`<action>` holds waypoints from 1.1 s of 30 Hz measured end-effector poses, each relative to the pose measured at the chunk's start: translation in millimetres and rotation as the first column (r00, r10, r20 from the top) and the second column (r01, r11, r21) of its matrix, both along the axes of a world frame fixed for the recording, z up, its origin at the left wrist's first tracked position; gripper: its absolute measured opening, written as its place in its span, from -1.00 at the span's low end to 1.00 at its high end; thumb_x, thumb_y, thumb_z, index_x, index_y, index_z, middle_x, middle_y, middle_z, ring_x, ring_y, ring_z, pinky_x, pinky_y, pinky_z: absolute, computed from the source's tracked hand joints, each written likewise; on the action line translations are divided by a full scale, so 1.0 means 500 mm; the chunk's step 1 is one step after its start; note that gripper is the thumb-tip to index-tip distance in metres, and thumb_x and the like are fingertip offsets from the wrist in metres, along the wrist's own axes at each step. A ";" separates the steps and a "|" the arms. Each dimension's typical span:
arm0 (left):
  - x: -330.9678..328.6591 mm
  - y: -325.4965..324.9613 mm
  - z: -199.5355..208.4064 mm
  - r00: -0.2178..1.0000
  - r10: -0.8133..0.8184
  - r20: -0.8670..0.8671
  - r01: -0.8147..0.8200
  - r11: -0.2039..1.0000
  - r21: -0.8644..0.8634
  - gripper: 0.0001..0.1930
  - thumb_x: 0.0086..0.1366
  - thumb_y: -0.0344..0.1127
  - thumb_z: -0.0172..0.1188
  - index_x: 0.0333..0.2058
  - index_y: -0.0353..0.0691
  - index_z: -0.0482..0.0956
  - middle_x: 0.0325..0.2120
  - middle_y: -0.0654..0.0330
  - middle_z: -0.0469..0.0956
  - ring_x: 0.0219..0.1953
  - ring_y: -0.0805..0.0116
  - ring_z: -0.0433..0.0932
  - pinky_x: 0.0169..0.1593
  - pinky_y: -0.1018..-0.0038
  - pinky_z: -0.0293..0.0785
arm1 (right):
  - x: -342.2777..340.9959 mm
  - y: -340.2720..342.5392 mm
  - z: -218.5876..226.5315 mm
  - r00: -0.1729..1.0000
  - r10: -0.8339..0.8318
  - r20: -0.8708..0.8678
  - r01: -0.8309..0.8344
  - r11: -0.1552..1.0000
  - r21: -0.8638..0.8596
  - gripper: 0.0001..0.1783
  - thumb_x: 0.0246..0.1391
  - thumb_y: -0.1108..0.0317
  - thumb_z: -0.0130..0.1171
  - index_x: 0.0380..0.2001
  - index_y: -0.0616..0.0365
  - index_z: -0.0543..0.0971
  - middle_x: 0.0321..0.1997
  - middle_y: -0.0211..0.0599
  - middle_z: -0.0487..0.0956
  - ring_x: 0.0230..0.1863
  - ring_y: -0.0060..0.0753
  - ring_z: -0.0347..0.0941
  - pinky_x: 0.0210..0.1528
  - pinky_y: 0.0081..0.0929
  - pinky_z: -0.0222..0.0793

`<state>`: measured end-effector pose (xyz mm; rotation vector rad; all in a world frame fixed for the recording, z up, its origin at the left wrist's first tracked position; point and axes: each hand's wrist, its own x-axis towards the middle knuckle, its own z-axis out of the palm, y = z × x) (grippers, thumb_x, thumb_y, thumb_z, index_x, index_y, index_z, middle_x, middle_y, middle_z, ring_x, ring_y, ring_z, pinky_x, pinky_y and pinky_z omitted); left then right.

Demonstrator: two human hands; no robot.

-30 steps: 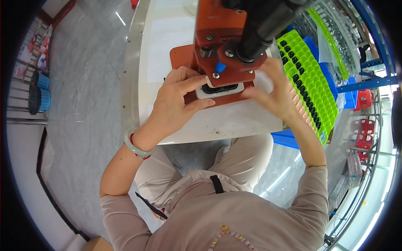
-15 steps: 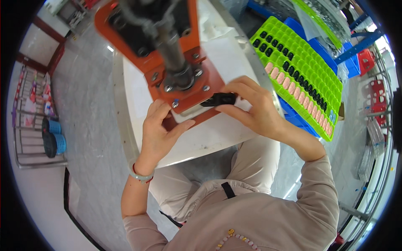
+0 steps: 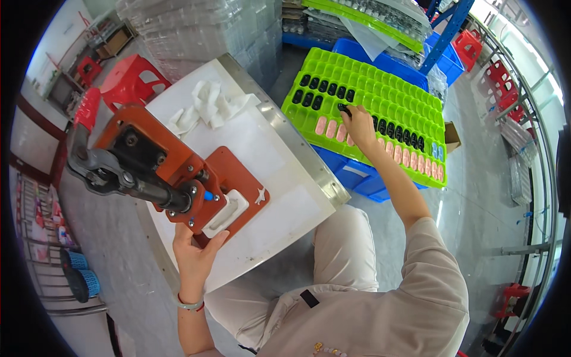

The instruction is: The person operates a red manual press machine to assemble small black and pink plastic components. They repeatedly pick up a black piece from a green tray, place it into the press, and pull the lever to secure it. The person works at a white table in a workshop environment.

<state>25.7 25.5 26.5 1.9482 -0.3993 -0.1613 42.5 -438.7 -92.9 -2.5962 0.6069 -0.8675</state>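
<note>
My right hand (image 3: 358,127) is over a green compartment tray (image 3: 410,89), its fingertips closed on a small black oval piece (image 3: 344,109). Several similar black pieces (image 3: 324,86) lie in rows of the tray, with a row of pink ones (image 3: 397,153) along its near side. My left hand (image 3: 195,259) rests at the near edge of an orange hand press (image 3: 172,149), thumb and fingers apart, some fingertips hidden. Close to that thumb, a white oblong holder (image 3: 226,214) with a hollow sits on the press's base, no black piece in it.
The press stands on a white-topped table (image 3: 285,202) with a metal rim. A crumpled white cloth (image 3: 208,104) lies behind it. Blue bins (image 3: 357,172) are under the tray. A red stool (image 3: 131,80) and wrapped stacks (image 3: 196,30) stand beyond.
My right hand has gone from the press to the tray, a black piece in its fingers. My left hand stays by the press. The whole view has turned toward the right.
</note>
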 end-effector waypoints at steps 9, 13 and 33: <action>-0.001 -0.009 0.006 0.999 -0.037 -0.003 0.036 0.993 -0.114 -0.51 -0.01 -0.51 0.44 -0.06 -0.36 0.51 -0.05 0.15 0.44 -0.04 0.36 0.50 0.02 0.44 0.42 | 0.072 -0.011 -0.036 0.944 -0.068 -0.324 0.007 0.983 -0.185 -0.59 0.09 0.04 0.16 -0.47 0.22 0.65 -0.24 0.03 0.51 -0.20 0.01 0.54 -0.22 -0.16 0.52; -0.005 -0.010 0.001 0.998 -0.008 -0.056 -0.003 0.982 -0.187 -0.51 -0.02 -0.50 0.46 -0.07 -0.35 0.52 -0.07 0.16 0.45 -0.03 0.38 0.49 0.02 0.44 0.42 | 0.097 0.012 -0.014 0.967 -0.048 -0.249 0.026 0.995 -0.092 -0.55 0.13 0.02 0.12 -0.48 0.25 0.64 -0.22 0.02 0.54 -0.22 0.05 0.55 -0.22 -0.11 0.50; 0.013 0.024 -0.020 0.914 -0.040 0.404 0.008 0.997 0.080 -0.55 -0.09 -0.26 0.52 -0.24 -0.30 0.56 -0.41 0.18 0.42 -0.37 0.27 0.40 -0.34 0.45 0.40 | 0.229 0.007 0.049 0.891 -0.066 -0.449 0.200 0.945 0.258 -0.64 -0.23 0.16 0.24 -0.58 0.34 0.62 -0.45 0.07 0.63 -0.40 -0.10 0.62 -0.33 -0.30 0.54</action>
